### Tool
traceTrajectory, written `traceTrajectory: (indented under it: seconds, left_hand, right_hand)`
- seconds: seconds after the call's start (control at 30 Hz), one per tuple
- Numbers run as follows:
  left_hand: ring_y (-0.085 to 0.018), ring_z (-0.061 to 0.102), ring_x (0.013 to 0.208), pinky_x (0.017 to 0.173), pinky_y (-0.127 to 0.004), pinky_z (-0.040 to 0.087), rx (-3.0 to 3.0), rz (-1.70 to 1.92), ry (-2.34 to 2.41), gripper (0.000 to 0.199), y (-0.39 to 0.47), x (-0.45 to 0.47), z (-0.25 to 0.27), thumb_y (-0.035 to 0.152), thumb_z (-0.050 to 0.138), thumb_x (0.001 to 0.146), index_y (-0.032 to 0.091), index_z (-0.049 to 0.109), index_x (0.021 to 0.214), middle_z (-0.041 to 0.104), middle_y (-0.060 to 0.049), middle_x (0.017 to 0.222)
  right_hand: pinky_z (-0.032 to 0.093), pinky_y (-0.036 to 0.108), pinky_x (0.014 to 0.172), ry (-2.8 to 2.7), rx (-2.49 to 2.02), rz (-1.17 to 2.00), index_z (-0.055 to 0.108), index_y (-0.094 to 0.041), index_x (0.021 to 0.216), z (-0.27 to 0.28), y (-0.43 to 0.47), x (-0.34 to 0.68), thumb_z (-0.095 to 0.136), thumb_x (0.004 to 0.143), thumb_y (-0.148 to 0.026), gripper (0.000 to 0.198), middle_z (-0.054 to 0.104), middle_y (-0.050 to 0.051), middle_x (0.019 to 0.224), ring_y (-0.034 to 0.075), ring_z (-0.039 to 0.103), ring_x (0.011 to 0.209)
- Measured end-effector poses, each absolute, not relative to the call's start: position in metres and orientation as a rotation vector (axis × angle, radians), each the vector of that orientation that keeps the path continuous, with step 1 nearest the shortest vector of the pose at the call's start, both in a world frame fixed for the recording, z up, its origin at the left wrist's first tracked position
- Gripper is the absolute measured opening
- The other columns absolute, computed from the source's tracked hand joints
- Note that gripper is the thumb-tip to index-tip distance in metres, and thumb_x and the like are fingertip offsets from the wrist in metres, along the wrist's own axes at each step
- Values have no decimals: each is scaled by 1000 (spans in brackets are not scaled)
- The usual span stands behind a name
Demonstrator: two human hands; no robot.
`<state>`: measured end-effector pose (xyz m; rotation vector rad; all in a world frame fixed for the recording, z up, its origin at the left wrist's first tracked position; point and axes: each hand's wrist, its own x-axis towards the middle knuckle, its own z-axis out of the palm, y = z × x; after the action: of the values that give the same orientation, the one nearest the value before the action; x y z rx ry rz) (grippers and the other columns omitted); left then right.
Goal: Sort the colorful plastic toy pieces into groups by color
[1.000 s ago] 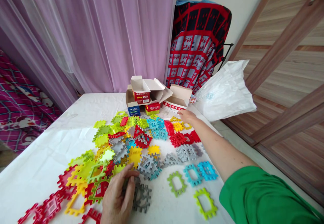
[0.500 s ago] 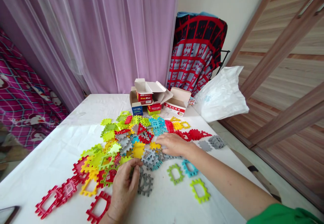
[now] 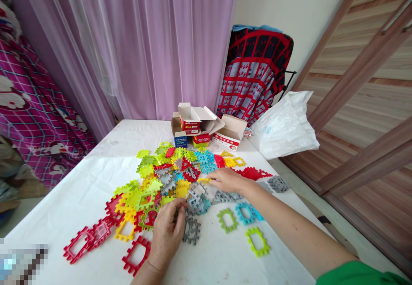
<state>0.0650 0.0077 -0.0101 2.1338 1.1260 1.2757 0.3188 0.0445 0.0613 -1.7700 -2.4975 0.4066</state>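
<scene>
My right hand [image 3: 227,180] reaches over the pile and pinches a yellow interlocking plastic piece [image 3: 203,180] by its edge; the piece is tilted, nearly edge-on. My left hand [image 3: 170,225] rests at the near side of the pile with thumb and fingers curled together; what lies between them, if anything, is hidden. Just right of it is a grey notched piece [image 3: 192,231]. A light grey piece [image 3: 195,202] and a flat yellow piece [image 3: 182,189] lie beyond its fingertips. Green, red, blue and yellow notched pieces overlap around both hands.
Open cardboard boxes [image 3: 229,138] stand at the back of the white-covered table [image 3: 106,165]. A white plastic bag [image 3: 285,126] is at the right edge. Green frames [image 3: 257,242], a blue frame [image 3: 245,213] and red frames [image 3: 137,255] lie apart nearer me.
My right hand has raised the yellow piece from the pile and tilted it. My left hand keeps its place beside the pile. The whole view has shifted slightly.
</scene>
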Motion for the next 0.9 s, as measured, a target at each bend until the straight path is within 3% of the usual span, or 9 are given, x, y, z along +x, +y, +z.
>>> traceTrajectory:
  seconds: [0.13,0.23,0.43,0.63,0.77,0.9]
  left_hand:
    - [-17,69,84,76,-29,53,2139,1295,1129,15,8,65,-11,22,49,89,24,61,98,73,-1,87]
    - [-17,69,86,77,-30,53,2148,1291,1137,15,9,64,-12,23,49,89,25,61,98,74,-1,88]
    - [-19,69,91,79,-31,55,2242,1241,1156,21,7,67,-8,23,48,88,24,60,105,74,-4,97]
    - [-23,63,108,93,-38,50,2616,1133,1171,31,28,54,23,27,46,90,21,59,118,70,-8,113]
    - [-32,55,120,103,-53,38,2717,889,1515,38,62,29,31,36,43,91,18,61,120,66,-11,124]
    - [-32,53,123,102,-52,39,2676,597,1716,48,82,16,17,43,40,91,15,58,126,60,-14,132]
  right_hand:
    - [44,24,68,-2136,-1960,662,68,-17,111,61,51,330,47,87,-17,31,72,4,88,17,63,80]
    - [47,26,71,-2152,-2050,587,63,-18,121,58,55,332,48,88,-19,37,73,5,92,18,65,82]
    - [45,33,86,-2311,-2095,284,66,-17,110,56,53,318,65,77,-32,37,68,12,109,28,61,102]
    - [47,33,85,-2380,-2203,147,66,-16,105,65,45,294,68,75,-36,37,67,13,106,28,62,98]
    - [49,34,81,-2384,-2235,115,66,-14,106,65,40,288,63,78,-36,36,67,14,106,28,64,94]
    - [50,35,76,-2378,-2263,108,66,-14,106,61,39,285,63,77,-40,40,66,14,108,28,64,91]
